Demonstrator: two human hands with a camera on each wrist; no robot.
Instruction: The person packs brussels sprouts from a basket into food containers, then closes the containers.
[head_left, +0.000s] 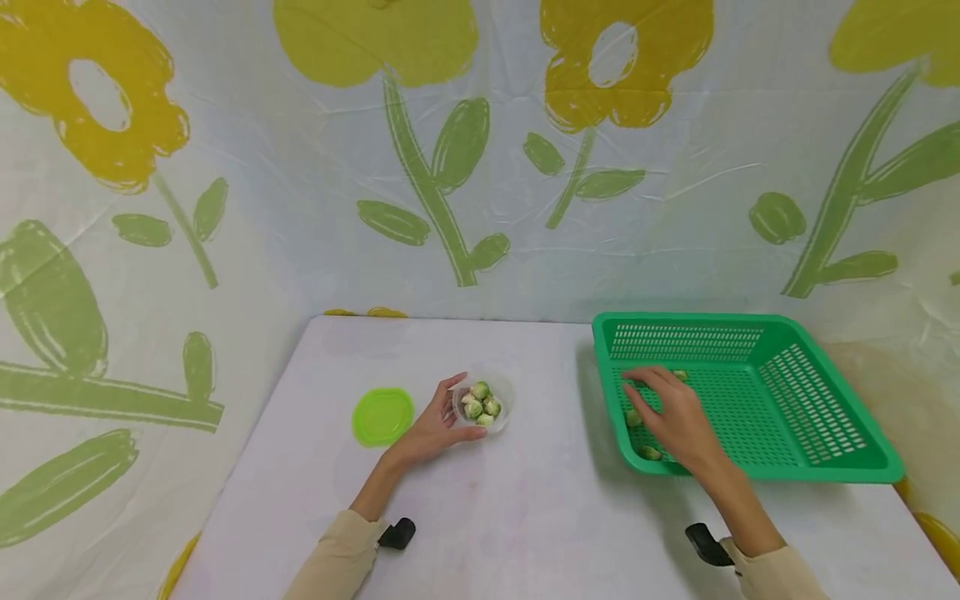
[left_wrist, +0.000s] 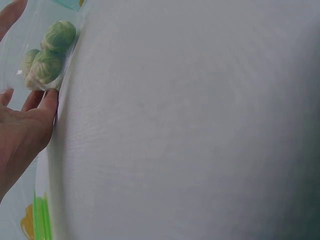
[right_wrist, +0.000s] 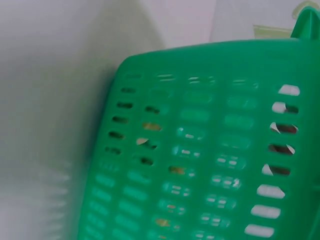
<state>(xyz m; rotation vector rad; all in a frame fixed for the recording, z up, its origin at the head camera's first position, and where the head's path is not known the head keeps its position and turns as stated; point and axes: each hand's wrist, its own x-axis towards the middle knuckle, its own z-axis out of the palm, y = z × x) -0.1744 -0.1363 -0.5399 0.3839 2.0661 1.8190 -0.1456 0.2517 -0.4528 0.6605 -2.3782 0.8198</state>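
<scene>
My left hand (head_left: 433, 427) grips a small clear plastic tub (head_left: 506, 392) on the table, thumb on the near side and fingers round the far left side. Several Brussels sprouts (head_left: 480, 403) lie in the tub; green ones (left_wrist: 47, 66) show through its wall in the left wrist view. Over the left part of a green plastic basket (head_left: 750, 417) is my right hand (head_left: 671, 417), thumb and fingers spread apart with nothing visible between them. Loose Brussels sprouts (head_left: 648, 452) lie on the basket floor below it. The right wrist view shows mostly the basket's slotted wall (right_wrist: 200, 115).
A bright green lid (head_left: 382, 417) lies flat left of the tub. The white table (head_left: 517, 517) ends at a flower-printed sheet (head_left: 510, 208) behind. The basket's raised rim (head_left: 795, 475) stands near the table's right edge.
</scene>
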